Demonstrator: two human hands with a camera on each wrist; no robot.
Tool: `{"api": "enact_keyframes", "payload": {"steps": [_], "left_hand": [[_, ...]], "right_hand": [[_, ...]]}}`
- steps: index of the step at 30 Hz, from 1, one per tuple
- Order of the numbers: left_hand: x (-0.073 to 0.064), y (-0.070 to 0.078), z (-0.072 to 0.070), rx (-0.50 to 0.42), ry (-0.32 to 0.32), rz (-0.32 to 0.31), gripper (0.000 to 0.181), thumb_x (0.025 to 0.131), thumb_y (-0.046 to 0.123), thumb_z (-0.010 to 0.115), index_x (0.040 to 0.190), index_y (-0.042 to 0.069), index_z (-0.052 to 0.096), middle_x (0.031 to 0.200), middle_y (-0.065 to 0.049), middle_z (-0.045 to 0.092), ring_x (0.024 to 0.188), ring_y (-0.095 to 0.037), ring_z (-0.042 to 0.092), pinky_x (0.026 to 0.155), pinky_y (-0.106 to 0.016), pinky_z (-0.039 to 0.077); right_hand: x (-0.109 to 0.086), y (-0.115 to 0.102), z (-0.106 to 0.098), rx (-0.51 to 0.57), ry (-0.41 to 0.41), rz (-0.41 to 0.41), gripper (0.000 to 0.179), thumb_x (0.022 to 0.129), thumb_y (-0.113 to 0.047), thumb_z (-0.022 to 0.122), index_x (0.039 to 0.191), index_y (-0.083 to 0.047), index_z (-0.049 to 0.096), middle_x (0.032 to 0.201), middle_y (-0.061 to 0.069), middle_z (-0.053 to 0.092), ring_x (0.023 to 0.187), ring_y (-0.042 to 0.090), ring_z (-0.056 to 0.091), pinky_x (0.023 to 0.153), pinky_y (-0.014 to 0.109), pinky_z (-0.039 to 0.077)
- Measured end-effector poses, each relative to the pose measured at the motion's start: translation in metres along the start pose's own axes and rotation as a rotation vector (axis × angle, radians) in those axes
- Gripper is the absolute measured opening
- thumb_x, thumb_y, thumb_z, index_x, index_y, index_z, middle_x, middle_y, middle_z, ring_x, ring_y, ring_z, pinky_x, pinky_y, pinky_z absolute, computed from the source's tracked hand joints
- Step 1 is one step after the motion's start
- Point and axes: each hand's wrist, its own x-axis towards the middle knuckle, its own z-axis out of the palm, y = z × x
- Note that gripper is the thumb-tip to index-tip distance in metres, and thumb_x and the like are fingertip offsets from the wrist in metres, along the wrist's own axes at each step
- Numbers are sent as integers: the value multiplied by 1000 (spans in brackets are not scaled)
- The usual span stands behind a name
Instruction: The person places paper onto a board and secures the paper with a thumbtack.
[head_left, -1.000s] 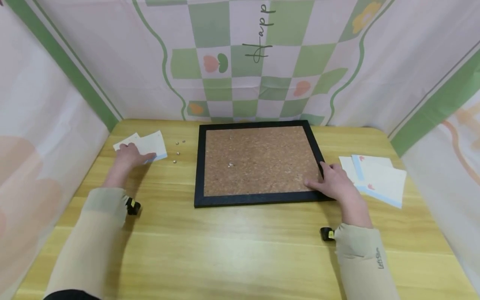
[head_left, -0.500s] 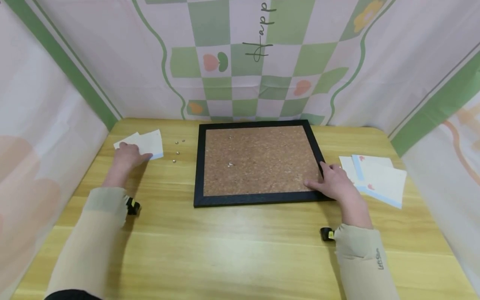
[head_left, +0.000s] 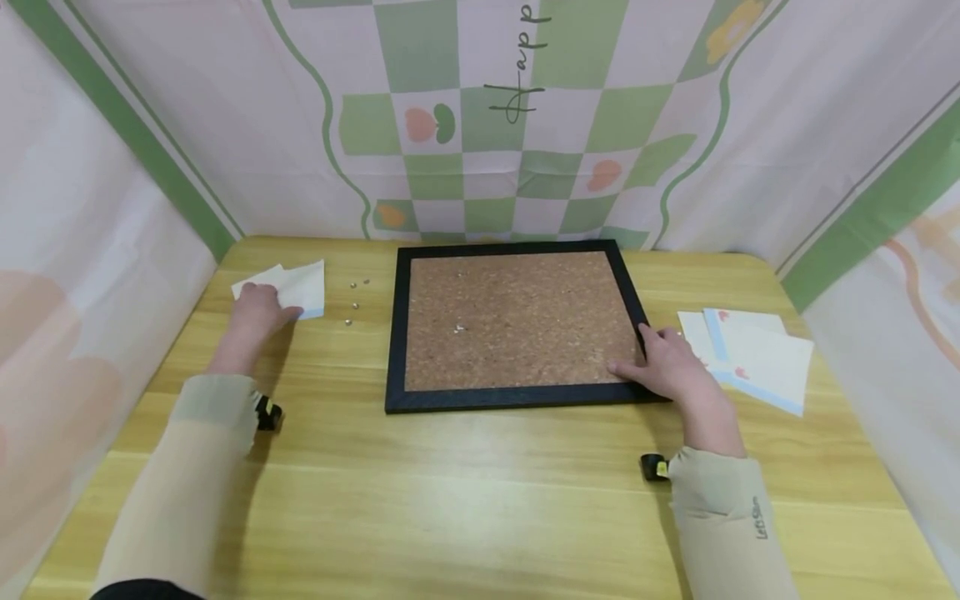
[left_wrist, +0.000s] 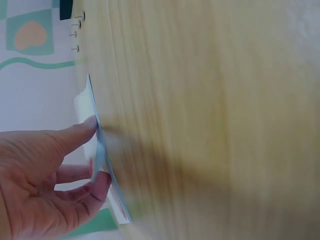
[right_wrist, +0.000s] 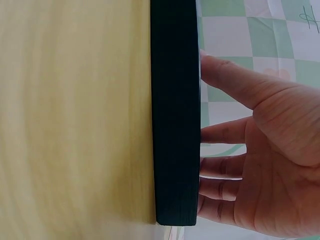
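My left hand [head_left: 257, 315] is at the white paper cards [head_left: 303, 288] on the table's left. In the left wrist view, its thumb and curled fingers pinch a blue-edged card [left_wrist: 89, 107], which bows between them, with another card [left_wrist: 120, 210] beneath. My right hand [head_left: 670, 364] grips the lower right corner of a black-framed corkboard [head_left: 517, 321], thumb over the cork. Its other fingers run along the outer side of the frame [right_wrist: 175, 115], tips hidden behind it in the right wrist view. Two small shiny bits [head_left: 460, 328] show on the cork.
Several thumbtacks [head_left: 355, 306] stand points up between the left cards and the board. More blue-banded cards [head_left: 772, 367] lie overlapping to the right of the board. A patterned cloth [head_left: 495, 192] hangs behind the wooden table [head_left: 465, 500].
The top card under my left hand has turned and drawn slightly left, then bowed a little. My right hand and the corkboard stay nearly where they were.
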Motion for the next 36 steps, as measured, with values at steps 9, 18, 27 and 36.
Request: {"api": "enact_keyframes", "payload": {"steps": [9, 18, 27, 36], "left_hand": [[5, 3, 0, -274, 56, -106, 112, 88, 14, 74, 155, -4, -14, 151, -48, 14, 133, -63, 31, 114, -66, 32], [7, -3, -1, -168, 152, -94, 66, 100, 14, 44, 154, -9, 15, 125, -44, 52, 111, -57, 55, 94, -62, 49], [3, -1, -7, -262, 277, -66, 47, 99, 10, 38, 140, -14, 40, 127, -41, 54, 119, -55, 52, 102, -62, 44], [1, 5, -17, -311, 294, -30, 45, 99, 9, 41, 137, -14, 44, 123, -37, 58, 109, -49, 57, 94, -59, 48]], "right_hand": [[0, 0, 0, 2, 1, -3, 101, 93, -55, 61, 153, 13, 17, 146, 48, 26, 131, 61, 31, 107, 70, 33], [-2, -1, -1, 18, -2, -1, 100, 93, -53, 62, 153, 13, 17, 147, 48, 24, 133, 61, 30, 108, 70, 33], [-2, -1, -1, 20, -2, 3, 100, 93, -53, 62, 153, 13, 17, 147, 47, 25, 132, 61, 30, 108, 70, 33], [-1, 0, -1, 20, 1, 3, 101, 93, -55, 62, 153, 13, 17, 147, 47, 25, 132, 61, 30, 108, 70, 33]]}}
